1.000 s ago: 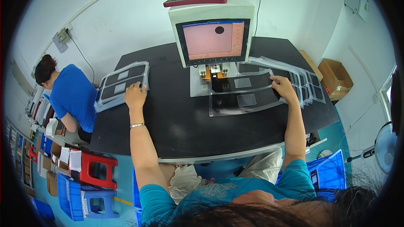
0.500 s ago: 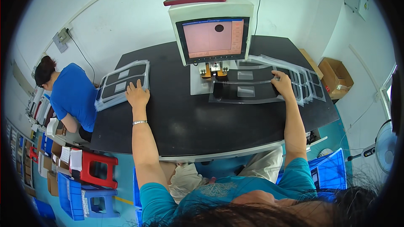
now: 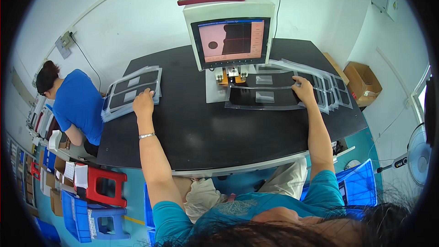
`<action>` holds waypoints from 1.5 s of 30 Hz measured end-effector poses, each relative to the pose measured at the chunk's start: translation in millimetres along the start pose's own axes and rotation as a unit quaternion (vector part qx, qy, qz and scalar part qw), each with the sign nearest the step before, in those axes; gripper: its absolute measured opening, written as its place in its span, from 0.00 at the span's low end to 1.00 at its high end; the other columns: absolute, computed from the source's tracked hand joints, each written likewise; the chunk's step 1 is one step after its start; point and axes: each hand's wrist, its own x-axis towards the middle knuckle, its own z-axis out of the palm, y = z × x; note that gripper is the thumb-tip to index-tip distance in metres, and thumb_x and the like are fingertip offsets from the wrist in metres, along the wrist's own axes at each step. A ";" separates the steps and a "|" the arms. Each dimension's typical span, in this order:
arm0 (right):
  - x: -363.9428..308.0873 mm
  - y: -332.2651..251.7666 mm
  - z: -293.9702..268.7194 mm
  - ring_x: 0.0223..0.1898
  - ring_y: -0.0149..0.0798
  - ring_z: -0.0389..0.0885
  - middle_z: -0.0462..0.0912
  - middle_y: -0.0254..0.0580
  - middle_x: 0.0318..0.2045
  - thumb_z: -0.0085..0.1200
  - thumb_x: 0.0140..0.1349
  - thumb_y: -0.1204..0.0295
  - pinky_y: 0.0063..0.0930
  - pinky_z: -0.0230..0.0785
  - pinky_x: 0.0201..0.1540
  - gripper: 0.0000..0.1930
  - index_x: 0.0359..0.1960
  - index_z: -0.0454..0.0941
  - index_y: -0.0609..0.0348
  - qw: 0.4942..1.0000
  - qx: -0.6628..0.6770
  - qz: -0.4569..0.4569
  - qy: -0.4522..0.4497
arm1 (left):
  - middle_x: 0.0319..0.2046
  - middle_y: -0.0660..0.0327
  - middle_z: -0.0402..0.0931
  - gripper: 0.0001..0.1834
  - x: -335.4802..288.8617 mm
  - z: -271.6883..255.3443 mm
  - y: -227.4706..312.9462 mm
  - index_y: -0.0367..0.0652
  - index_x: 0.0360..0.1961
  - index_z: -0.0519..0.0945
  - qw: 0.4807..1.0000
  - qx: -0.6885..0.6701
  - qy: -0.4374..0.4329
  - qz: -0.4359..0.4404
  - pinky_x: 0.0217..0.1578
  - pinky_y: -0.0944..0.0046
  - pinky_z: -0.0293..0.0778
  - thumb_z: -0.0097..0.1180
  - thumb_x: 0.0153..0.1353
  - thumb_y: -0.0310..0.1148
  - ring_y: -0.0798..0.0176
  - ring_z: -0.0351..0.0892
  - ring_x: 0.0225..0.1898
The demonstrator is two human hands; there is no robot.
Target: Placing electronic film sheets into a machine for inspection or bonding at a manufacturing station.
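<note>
At nine o'clock a person in a blue shirt (image 3: 78,105) is seen bent over the bench end, above red and blue stools (image 3: 103,185). Just right of that, the stack of clear-framed dark sheets (image 3: 130,92) lies on the black table (image 3: 206,132); the left hand (image 3: 143,103) is laid flat on its near corner, fingers spread, nothing gripped, as it was a second ago. At twelve o'clock the inspection machine's screen (image 3: 233,41) now shows a dark block that was absent earlier. Below it, the dark film sheet (image 3: 263,96) has been pushed leftward under the machine head, so it appears to be in place for checking. At two o'clock the right hand (image 3: 304,89) presses its right end, fingers together and flat; beyond it a fanned pile of sheets (image 3: 327,84) lies waiting.
</note>
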 end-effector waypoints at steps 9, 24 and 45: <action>-0.5 -3.5 -6.7 0.51 0.47 0.82 0.84 0.53 0.48 0.60 0.53 0.73 0.35 0.71 0.57 0.24 0.55 0.80 0.62 0.998 0.045 0.019 -0.036 | 0.36 0.58 0.84 0.11 -5.0 4.8 1.3 0.47 0.45 0.83 0.996 0.001 0.081 0.039 0.39 0.51 0.78 0.56 0.64 0.33 0.49 0.83 0.40; 6.0 7.0 25.3 0.56 0.51 0.78 0.81 0.53 0.51 0.57 0.53 0.72 0.40 0.69 0.60 0.24 0.55 0.79 0.60 0.990 -0.017 -0.011 0.139 | 0.29 0.59 0.78 0.04 -51.1 -26.0 142.7 0.45 0.30 0.81 0.956 -0.044 0.117 0.267 0.34 0.54 0.74 0.55 0.59 0.30 0.54 0.81 0.33; 8.7 21.6 -22.0 0.57 0.52 0.77 0.79 0.52 0.55 0.64 0.50 0.71 0.41 0.69 0.61 0.27 0.55 0.78 0.57 0.993 -0.094 -0.053 0.044 | 0.56 0.52 0.77 0.18 -100.2 -27.8 173.2 0.46 0.58 0.77 0.914 -0.174 -0.052 0.364 0.55 0.51 0.74 0.50 0.68 0.32 0.47 0.76 0.57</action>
